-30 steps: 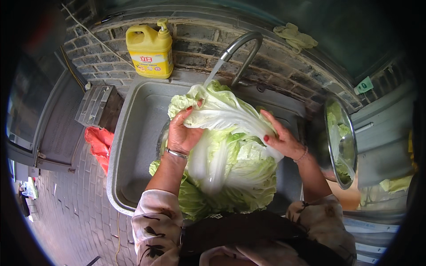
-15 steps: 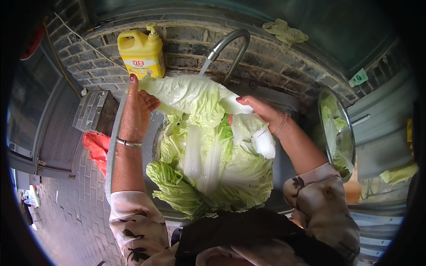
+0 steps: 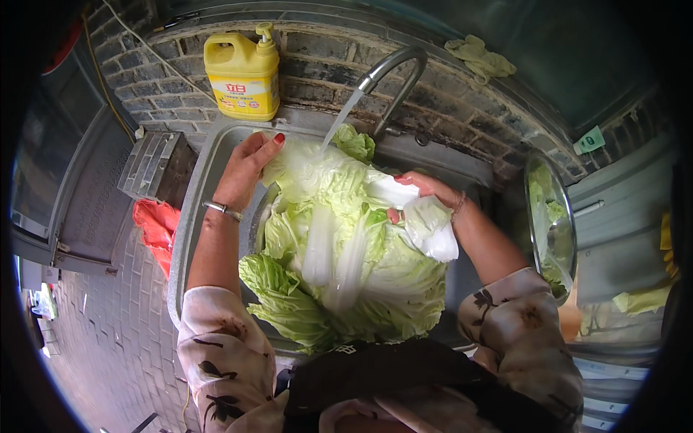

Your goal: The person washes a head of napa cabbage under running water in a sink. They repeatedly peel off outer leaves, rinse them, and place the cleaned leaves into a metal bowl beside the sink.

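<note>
Left hand — farther inward, on leaf

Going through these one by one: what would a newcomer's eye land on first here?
Probably the large pale cabbage leaf at the center, spanning from the left hand to the right hand, beneath the faucet's running stream. Next, the heap of cabbage leaves in the gray sink, and the bright yellow jug beyond its far left corner.
</note>
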A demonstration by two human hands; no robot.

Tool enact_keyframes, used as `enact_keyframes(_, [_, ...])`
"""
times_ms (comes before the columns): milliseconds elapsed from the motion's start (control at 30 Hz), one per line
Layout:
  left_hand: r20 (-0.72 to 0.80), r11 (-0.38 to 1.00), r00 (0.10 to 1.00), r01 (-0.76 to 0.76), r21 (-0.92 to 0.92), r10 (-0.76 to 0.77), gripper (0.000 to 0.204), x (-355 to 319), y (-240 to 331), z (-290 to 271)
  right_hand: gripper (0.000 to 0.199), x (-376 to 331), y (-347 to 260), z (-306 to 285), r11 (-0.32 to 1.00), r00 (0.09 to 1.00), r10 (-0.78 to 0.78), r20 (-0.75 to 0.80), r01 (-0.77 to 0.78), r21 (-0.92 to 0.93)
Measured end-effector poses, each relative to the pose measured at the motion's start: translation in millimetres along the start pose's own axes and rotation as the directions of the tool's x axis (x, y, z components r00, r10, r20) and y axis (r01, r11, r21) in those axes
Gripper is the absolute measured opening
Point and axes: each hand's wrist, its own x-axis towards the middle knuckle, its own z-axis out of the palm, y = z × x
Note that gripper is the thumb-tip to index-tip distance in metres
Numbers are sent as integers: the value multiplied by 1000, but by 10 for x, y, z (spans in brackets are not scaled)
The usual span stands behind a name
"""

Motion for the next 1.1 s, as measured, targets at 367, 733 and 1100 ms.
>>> enact_keyframes(367, [-59, 898, 984, 175, 404, -166, 52, 725, -130, 51, 45, 45, 221, -109, 988, 976, -128, 174, 110, 109])
enact_keyframes(733, [151, 498, 987, -108, 860, -47, 69, 479, 82, -252, 48, 253, 26, 109, 986, 993, -116, 23, 112, 124])
enact_keyframes(1100, [154, 526, 932, -315, 790, 327, 35, 281, -253, 42, 52, 140, -142, 211, 995, 989, -86, 123, 92, -44])
